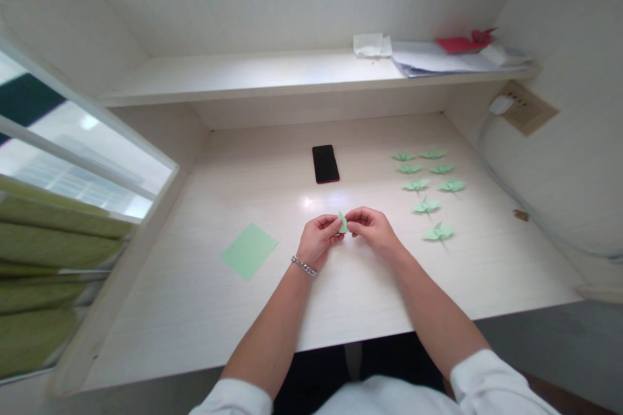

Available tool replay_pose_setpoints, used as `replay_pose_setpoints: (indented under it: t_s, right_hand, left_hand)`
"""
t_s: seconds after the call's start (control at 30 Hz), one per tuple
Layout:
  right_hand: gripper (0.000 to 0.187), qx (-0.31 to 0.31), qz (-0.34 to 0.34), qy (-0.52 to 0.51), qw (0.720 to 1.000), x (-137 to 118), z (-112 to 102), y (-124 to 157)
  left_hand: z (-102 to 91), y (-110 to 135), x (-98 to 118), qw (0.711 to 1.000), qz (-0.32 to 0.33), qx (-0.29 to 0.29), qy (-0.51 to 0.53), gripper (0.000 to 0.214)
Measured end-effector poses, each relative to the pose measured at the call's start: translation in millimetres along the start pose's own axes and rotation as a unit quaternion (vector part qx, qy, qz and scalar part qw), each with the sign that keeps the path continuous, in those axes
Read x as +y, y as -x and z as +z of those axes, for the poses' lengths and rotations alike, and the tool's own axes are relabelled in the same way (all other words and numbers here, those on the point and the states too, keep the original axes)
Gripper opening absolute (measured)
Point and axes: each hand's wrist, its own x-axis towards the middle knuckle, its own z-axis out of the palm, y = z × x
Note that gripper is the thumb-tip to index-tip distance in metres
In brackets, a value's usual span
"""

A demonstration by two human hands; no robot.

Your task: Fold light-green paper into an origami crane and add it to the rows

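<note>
Between my two hands is a small piece of folded green paper, held a little in front of me over the desk. My left hand pinches it from the left, thumb and fingers closed; a chain bracelet circles that wrist. From the right, my right hand grips the same paper between thumb and forefinger. The fingers hide part of its folds. A flat square sheet of green paper lies to the left of my left hand. Several green origami cranes stand in two columns to the right.
A black phone lies beyond my hands on the white desk. Above the back runs a shelf with papers and a red origami piece. A cable hangs from a wall socket at the right.
</note>
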Motion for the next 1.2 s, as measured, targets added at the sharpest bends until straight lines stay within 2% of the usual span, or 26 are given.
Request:
replay_pose_setpoints:
  t_s: [0.2,0.43,0.63,0.97,1.2]
  right_hand:
    - [0.025,0.028,-0.015,0.053,0.998,0,1,1]
    - [0.02,0.074,-0.079,0.124,0.986,-5,4,5]
    - [0.015,0.072,-0.126,0.167,0.975,-11,5,7]
    - [0.011,0.07,-0.096,0.191,0.974,-7,0,4]
    - [0.007,0.04,-0.152,0.248,0.956,-15,-1,7]
  left_hand:
    - [-0.3,1,-1,1.0,-0.008,-0.021,-0.008,0.031]
    - [2.0,1,-1,0.999,-0.007,-0.016,-0.028,0.033]
    - [1.3,2,-2,0.999,-0.001,-0.009,-0.048,0.035]
    - [1.2,2,-3,0.998,-0.01,-0.02,-0.054,0.036]
    - [1.2,2,-1,0.998,-0.004,-0.026,-0.057,0.036]
